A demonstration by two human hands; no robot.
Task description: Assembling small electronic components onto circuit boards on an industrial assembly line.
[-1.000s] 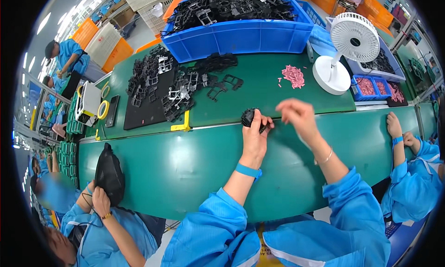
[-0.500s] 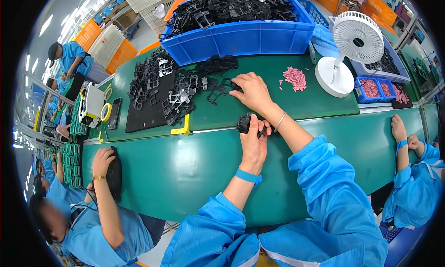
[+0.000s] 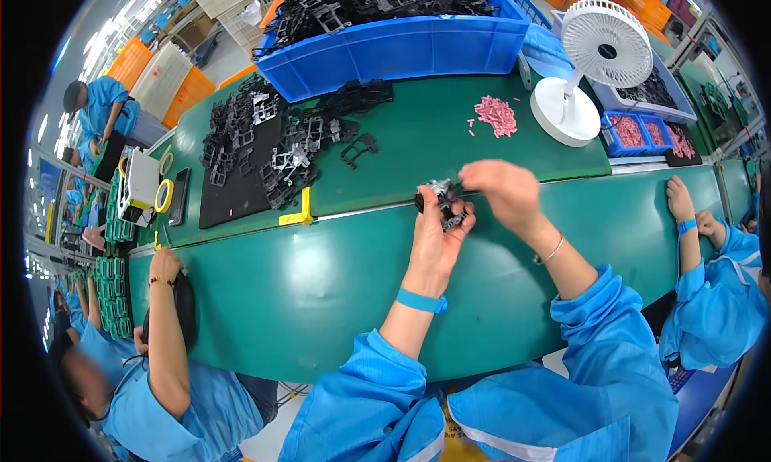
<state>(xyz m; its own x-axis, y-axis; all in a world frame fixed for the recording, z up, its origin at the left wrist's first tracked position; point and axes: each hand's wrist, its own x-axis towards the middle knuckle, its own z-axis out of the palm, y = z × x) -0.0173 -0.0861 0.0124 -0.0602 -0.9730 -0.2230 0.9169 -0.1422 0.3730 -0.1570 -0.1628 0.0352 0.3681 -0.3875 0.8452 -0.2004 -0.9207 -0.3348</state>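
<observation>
Over the front strip of the green bench, my left hand (image 3: 432, 253) is closed around a small black plastic part (image 3: 451, 215), with a greyish piece showing at its top between thumb and fingers. My right hand (image 3: 514, 197) is raised just to the right of it, its fingertips pointing at the part. Motion smears those fingers, so whether they hold anything cannot be made out. A single black plastic frame (image 3: 359, 149) lies beyond my hands, beside a heap of similar frames (image 3: 295, 158). Small pink pieces (image 3: 496, 117) lie piled farther right.
A blue bin (image 3: 393, 61) heaped with black frames stands at the back. To its right are a white fan (image 3: 566, 113) and blue trays (image 3: 625, 133) of pink pieces. A yellow bracket (image 3: 303, 209) sits at the bench seam. Co-workers' arms (image 3: 167, 333) are at both sides.
My right hand has come back from the black frames to beside my left hand. One frame it was touching has left its spot on the bench. The view has shifted slightly.
</observation>
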